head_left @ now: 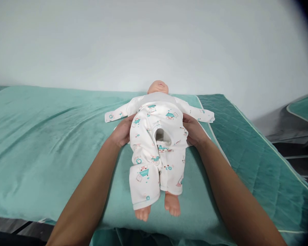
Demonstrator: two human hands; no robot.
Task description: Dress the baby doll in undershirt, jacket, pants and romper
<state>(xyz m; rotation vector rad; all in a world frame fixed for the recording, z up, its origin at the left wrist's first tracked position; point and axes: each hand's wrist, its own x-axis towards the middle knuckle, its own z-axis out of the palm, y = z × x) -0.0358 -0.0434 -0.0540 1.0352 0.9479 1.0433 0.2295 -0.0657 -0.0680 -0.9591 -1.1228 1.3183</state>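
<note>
A baby doll [158, 86] lies on its back, head toward the wall, arms spread wide. It wears a white printed long-sleeved top [137, 101] and white split-crotch baby trousers [146, 136] with teal and red pictures. The trousers cover both legs, and the bare feet [172, 204] stick out below the cuffs. My left hand [123, 130] grips the trousers' side on the left at hip height. On the opposite side my right hand [193, 130] holds them likewise. The fingertips of both hands are hidden behind the cloth and the doll's body.
A smooth teal cover [53, 143] spreads under the doll and to the left, with a few creases. Darker quilted teal bedding [256, 153] lies on the right. A white wall [154, 41] rises behind. Another teal-covered surface [306, 107] with a dark frame stands at far right.
</note>
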